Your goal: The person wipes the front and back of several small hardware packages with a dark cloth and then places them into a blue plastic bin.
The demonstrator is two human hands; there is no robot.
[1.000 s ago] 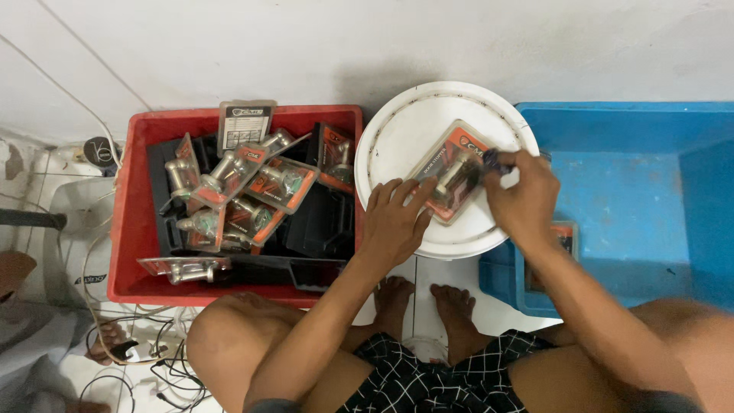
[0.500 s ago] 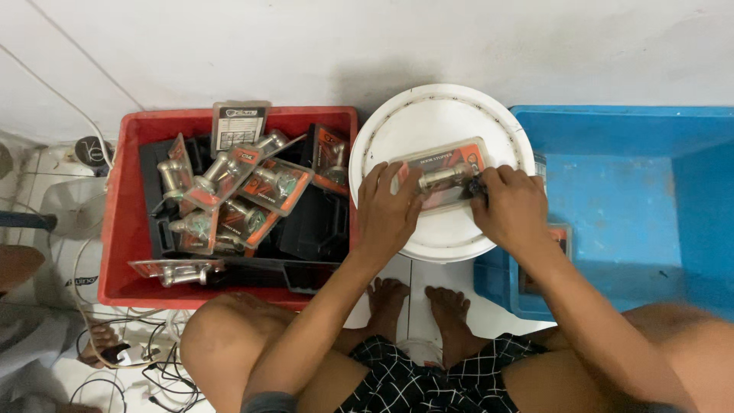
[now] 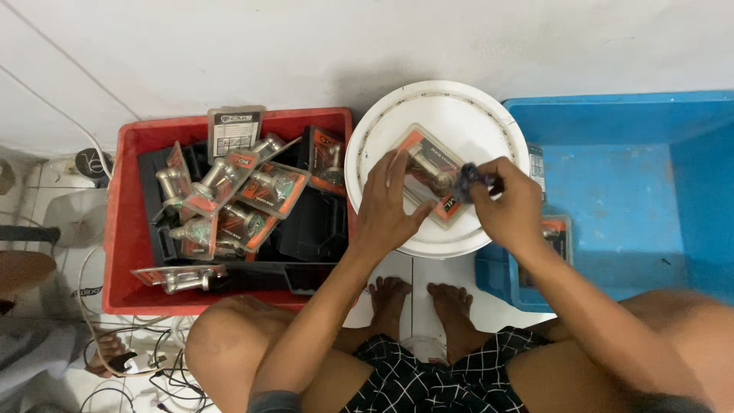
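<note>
— Where's the pack?
— The pack (image 3: 428,177) lies on the white lid (image 3: 459,115), left hand (image 3: 388,206) pinning it flat.
— And the right hand (image 3: 511,206)?
— Its fingers (image 3: 482,183) pinch a small dark tool (image 3: 468,177) against the pack.
</note>
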